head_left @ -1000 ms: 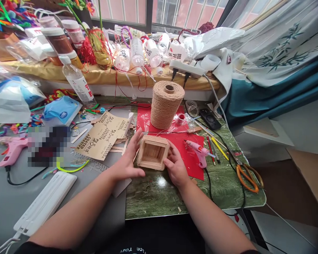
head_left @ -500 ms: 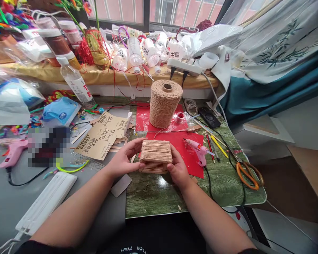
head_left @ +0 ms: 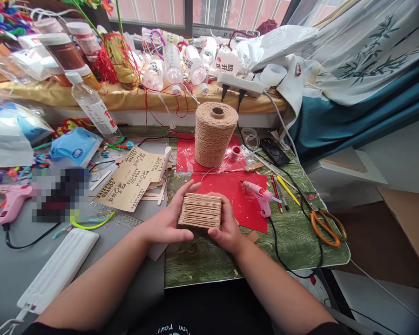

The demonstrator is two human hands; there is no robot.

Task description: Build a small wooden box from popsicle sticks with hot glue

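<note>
Between my two hands is a small twine-wrapped box (head_left: pixel 200 211), its ridged, corded face turned up toward me. My left hand (head_left: pixel 171 218) cups the box's left side, its fingers behind the edge and its thumb stretched out below. On the other side, my right hand (head_left: pixel 227 225) grips the right edge, thumb at the near corner and fingers mostly hidden behind. Beyond the box a large spool of twine (head_left: pixel 214 135) stands upright, with a loose strand at its base. Red sheets (head_left: pixel 226 186) lie under the spool and beyond my hands.
A pink glue gun (head_left: pixel 261 197) lies right of my hands, its cord trailing forward. Orange-handled scissors (head_left: pixel 324 228) and pencils (head_left: pixel 287 190) lie farther right. Sandpaper (head_left: pixel 131 179), craft sticks (head_left: pixel 157 190), a second glue gun (head_left: pixel 12 202) and a white power strip (head_left: pixel 59 270) are left.
The box has tilted in my hands, so one corded face now shows where two faces showed before. My left thumb has come off its front corner and points below it.
</note>
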